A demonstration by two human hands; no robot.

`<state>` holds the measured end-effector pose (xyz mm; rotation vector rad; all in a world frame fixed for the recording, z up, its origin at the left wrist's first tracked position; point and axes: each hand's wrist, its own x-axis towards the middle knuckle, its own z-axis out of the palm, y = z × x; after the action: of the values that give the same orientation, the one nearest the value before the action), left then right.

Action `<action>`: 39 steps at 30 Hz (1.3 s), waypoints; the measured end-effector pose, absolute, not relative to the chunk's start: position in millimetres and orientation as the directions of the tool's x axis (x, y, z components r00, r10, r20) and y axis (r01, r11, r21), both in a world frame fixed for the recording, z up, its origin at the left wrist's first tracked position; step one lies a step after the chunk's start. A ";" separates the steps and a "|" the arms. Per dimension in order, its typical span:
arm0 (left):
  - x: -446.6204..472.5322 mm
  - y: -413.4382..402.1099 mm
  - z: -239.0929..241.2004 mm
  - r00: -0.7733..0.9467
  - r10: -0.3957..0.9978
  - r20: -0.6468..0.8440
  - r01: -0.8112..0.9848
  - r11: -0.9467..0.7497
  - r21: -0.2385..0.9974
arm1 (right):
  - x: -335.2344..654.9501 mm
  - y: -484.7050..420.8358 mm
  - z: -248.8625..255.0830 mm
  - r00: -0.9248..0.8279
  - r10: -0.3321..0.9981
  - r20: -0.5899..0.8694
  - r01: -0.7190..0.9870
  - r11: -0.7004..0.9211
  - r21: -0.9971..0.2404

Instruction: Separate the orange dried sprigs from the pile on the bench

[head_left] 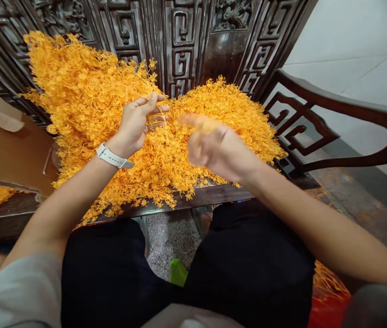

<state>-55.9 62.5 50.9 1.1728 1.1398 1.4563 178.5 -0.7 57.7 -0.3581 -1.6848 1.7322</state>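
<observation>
A large heap of orange plastic flower sprigs (pixel 87 105) covers the wooden bench seat, piled high at the left and lower at the right. My left hand (pixel 137 119), with a white watch band at the wrist, pinches a thin orange flower sprig (pixel 159 117) between thumb and fingers over the heap's middle. To its right, my right hand (pixel 214 146) is smeared by motion above the heap. Some orange shows against its fingers, but whether it is held cannot be made out. The two hands are a little apart.
A carved dark wooden backrest (pixel 183 41) rises behind the heap, with a curved armrest (pixel 347 107) at the right. A torn cardboard box (pixel 12 146) stands at the left. Something red (pixel 328 312) with orange pieces sits low at the right.
</observation>
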 end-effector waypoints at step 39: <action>-33.4 75.1 38.3 -0.082 0.996 -0.022 -0.229 0.002 0.973 | 197.0 -26.3 61.7 -0.941 0.231 0.248 -0.177 0.288 -0.941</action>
<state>-33.4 75.1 38.3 0.9871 1.1020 1.3617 197.0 -26.3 61.7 -0.0489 -2.2266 1.6932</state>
